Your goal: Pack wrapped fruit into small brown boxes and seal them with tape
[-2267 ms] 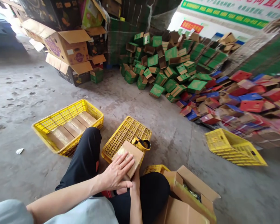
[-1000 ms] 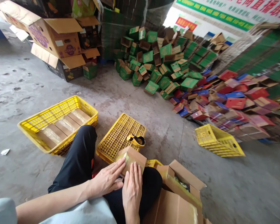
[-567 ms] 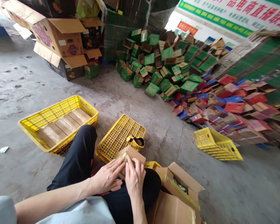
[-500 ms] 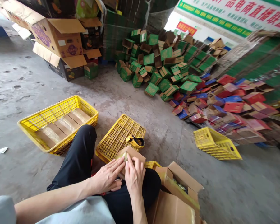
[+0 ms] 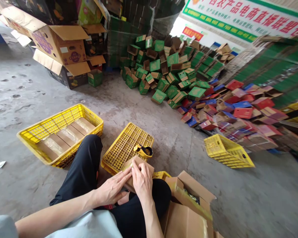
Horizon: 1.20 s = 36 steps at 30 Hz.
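A small brown cardboard box sits tilted in front of my lap, a strip of clear tape on its top. My left hand lies over its near left side, fingers stretched out and together. My right hand presses its fingertips onto the tape from the right, its index finger extended and the others slightly bent. Both hands' fingertips meet on the box top, hiding part of the tape. Just beyond, a yellow and black tape dispenser rests on an upturned yellow crate.
Left of my knee, a yellow crate holds several taped boxes. An open carton stands by my right knee. Another yellow crate lies further right. Green boxes and red and blue boxes are heaped behind.
My right fingertips have moved slightly up and left over the tape and now cover more of it. The camera view has shifted slightly; the box stays put.
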Each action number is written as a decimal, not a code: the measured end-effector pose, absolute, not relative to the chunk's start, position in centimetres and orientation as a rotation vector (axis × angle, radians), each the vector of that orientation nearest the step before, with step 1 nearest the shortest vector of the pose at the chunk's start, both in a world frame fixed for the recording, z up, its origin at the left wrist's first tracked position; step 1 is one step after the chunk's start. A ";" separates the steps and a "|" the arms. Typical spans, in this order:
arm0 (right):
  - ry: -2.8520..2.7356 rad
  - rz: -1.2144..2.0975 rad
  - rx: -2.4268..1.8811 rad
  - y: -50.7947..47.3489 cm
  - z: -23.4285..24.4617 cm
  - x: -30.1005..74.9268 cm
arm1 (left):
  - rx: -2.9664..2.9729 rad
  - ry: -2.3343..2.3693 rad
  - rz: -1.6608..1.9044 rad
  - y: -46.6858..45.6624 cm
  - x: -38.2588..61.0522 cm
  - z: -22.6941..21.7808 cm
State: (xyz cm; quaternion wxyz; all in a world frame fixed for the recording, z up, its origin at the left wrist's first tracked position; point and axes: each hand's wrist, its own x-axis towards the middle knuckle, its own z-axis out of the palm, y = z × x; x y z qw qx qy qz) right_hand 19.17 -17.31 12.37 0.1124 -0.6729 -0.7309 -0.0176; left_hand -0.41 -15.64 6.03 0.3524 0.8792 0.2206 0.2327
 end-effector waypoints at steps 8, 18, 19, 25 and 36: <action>-2.120 0.137 -1.866 -18.5 12.9 19.8 | 2.320 0.599 0.531 -16.5 -0.5 5.1; -2.077 0.017 -1.943 -17.6 12.3 19.2 | 2.422 0.707 0.557 -16.2 0.4 4.6; -2.055 -0.008 -1.956 -18.0 12.1 19.1 | 2.435 0.731 0.577 -16.4 0.5 4.6; -1.958 -0.060 -2.001 -21.2 10.7 17.1 | 2.496 0.831 0.602 -17.1 0.9 4.6; -1.427 0.015 -2.066 -24.9 6.2 19.2 | 2.545 0.871 0.659 -17.4 1.2 3.8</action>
